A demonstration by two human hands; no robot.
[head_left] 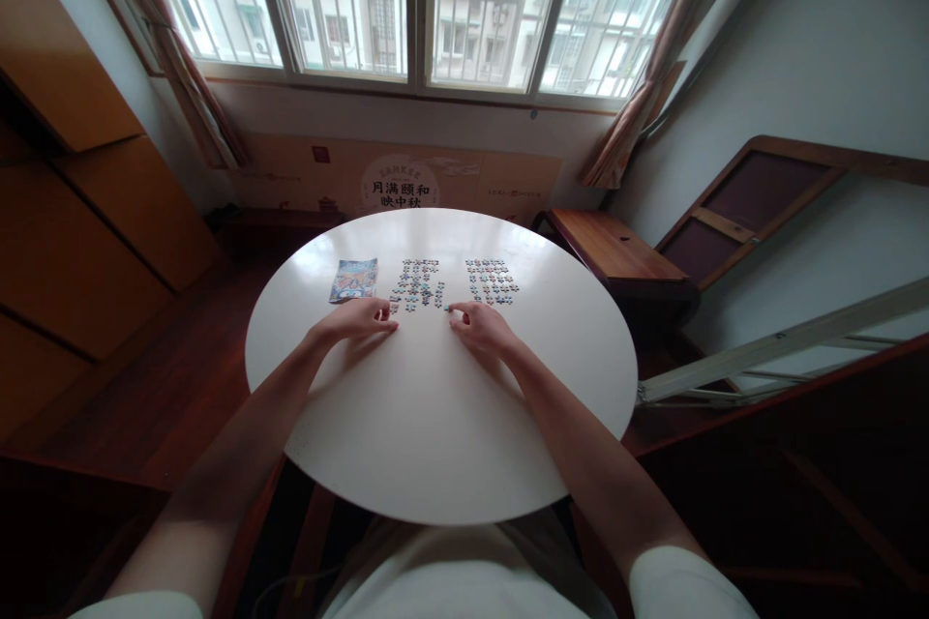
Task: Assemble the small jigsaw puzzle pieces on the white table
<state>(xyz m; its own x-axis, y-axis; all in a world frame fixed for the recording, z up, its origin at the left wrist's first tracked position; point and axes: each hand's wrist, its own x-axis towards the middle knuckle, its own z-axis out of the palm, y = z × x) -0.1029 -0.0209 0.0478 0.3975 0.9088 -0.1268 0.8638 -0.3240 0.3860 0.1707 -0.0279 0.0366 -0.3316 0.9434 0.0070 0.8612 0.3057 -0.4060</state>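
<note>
Jigsaw puzzle pieces lie on a round white table [435, 406] in two groups, a left group [417, 282] and a right group [492, 279]. My left hand [359, 317] rests beside the lower left pieces with its fingers curled in. Whether a piece is between those fingers I cannot make out. At the gap between the groups, my right hand [480, 325] has its thumb and forefinger closed at a small puzzle piece [447, 308]. Just beyond my left hand lies a colourful printed picture sheet [354, 279].
A barred window [413, 10] with tied curtains stands beyond the table, above a printed cardboard panel [399, 176]. To the right are a low wooden bench [616, 247] and a metal ladder-like frame [784, 348]. Wooden cabinets [108, 232] stand to the left.
</note>
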